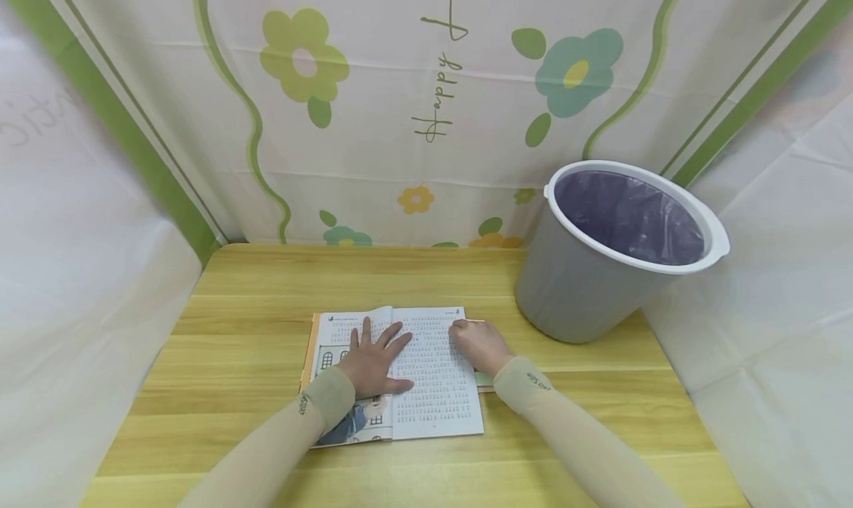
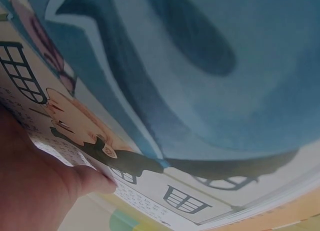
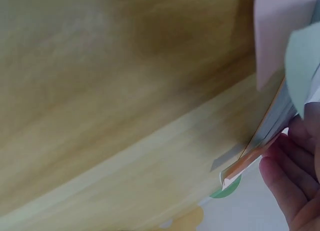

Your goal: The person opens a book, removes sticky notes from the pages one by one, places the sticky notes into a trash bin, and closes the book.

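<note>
An open book [image 1: 436,389] lies on the wooden table, with printed text on its right page and an illustration of a figure and windows [image 2: 185,198] on its left. My left hand [image 1: 373,363] rests across the inner fold, its fingers spread over both pages. At the book's right edge, my right hand [image 1: 483,345] grips the page edges with curled fingers [image 3: 285,183]; how many pages it holds I cannot tell. Pale green [image 3: 302,66] and pink [image 3: 275,36] paper pieces stick out from that edge, below the right hand in the head view.
A grey bin [image 1: 580,286] with a white rim and dark purple liner stands at the back right of the table [image 1: 253,293]. Behind the table hangs a flower-patterned cloth [image 1: 373,138], and pale cloth [image 1: 786,286] hangs along both sides.
</note>
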Motion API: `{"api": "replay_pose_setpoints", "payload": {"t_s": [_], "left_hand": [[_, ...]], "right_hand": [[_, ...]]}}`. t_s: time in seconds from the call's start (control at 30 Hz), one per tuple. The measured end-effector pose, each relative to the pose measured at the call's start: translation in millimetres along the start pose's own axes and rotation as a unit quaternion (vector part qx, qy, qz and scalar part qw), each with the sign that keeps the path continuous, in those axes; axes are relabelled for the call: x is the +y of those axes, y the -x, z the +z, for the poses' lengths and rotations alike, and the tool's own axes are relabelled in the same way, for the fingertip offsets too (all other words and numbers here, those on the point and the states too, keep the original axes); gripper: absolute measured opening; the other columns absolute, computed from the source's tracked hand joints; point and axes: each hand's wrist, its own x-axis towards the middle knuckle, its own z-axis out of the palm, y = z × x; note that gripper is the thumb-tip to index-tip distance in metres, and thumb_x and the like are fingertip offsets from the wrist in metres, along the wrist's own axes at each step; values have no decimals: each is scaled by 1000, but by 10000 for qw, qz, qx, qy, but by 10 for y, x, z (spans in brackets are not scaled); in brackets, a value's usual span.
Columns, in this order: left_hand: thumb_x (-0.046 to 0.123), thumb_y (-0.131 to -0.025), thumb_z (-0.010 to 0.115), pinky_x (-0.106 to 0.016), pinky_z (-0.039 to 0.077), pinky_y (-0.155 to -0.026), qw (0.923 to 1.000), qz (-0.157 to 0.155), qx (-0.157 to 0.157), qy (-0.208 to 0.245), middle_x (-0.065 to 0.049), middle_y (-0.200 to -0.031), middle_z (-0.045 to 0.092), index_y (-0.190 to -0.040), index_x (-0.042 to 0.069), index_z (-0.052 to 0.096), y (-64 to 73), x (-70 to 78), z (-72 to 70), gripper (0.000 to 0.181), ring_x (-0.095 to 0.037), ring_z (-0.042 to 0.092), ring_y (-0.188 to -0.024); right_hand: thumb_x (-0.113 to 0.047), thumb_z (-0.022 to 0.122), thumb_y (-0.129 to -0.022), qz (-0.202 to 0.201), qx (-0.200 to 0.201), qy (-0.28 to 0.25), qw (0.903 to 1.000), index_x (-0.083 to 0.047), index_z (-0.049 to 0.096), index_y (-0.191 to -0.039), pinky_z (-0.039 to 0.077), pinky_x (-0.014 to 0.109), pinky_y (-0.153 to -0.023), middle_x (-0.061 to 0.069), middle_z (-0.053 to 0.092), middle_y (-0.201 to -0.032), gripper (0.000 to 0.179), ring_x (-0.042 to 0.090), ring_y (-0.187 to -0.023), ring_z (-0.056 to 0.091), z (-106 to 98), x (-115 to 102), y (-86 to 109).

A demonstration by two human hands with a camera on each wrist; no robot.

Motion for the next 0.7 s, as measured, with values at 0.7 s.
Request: {"api": "replay_pose_setpoints", "payload": {"t_s": [0.7], "left_hand": [[86, -81, 40, -76, 15, -106, 10000, 38, -31, 39, -1, -166, 9, -160, 30, 18, 8, 11, -14, 99, -64, 3, -138]], "right_hand": [[-4, 78, -84, 204, -201, 514, 9983, -9, 77, -105, 57, 22, -59, 1, 71, -104, 22, 13, -77, 70, 51, 56, 57]]}}
